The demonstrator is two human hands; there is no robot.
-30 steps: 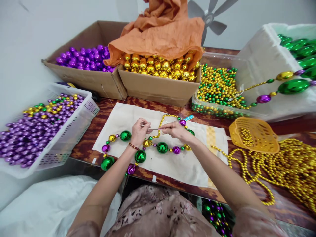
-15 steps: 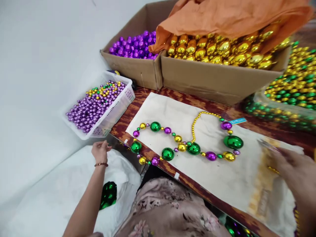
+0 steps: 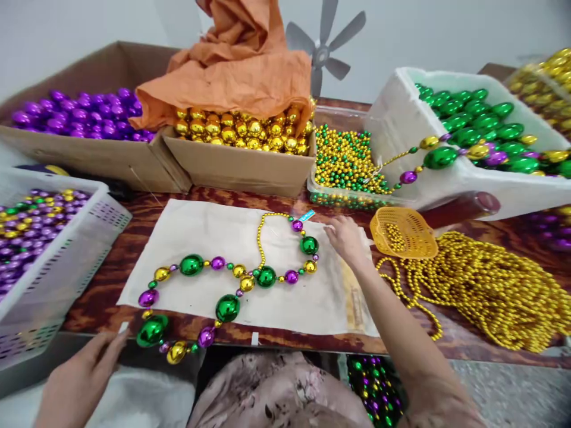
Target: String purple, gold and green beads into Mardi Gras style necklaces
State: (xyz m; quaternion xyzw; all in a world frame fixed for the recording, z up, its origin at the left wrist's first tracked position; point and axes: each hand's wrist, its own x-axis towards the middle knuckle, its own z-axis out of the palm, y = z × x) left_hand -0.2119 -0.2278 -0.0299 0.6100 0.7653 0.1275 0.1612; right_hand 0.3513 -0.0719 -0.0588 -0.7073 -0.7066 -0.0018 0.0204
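A bead necklace (image 3: 266, 276) of large green, purple and gold beads lies looped on a white cloth (image 3: 285, 309). Its left loop hangs past the cloth onto the table's front edge. A thin gold bead strand (image 3: 260, 238) forms its upper right part, with a small blue tag (image 3: 307, 216) near the strand's end. My right hand (image 3: 345, 238) is beside the tag, fingers curled in; what they hold is hidden. My left hand (image 3: 87, 371) is at the table's front edge, left of the necklace's large green bead, with fingers stretched out and nothing visible in them.
Behind the cloth stand cardboard boxes of purple beads (image 3: 80, 116) and gold beads (image 3: 243, 131), partly under an orange cloth (image 3: 232, 83). A white basket (image 3: 89, 208) is at left. At right are a foam box (image 3: 504, 184), a yellow basket (image 3: 414, 244) and piled gold strands (image 3: 495, 291).
The view has swung right. My right hand has moved from the cloth's right end toward the tag; the pointed metal tool at its fingers no longer shows. My left hand has come toward the necklace.
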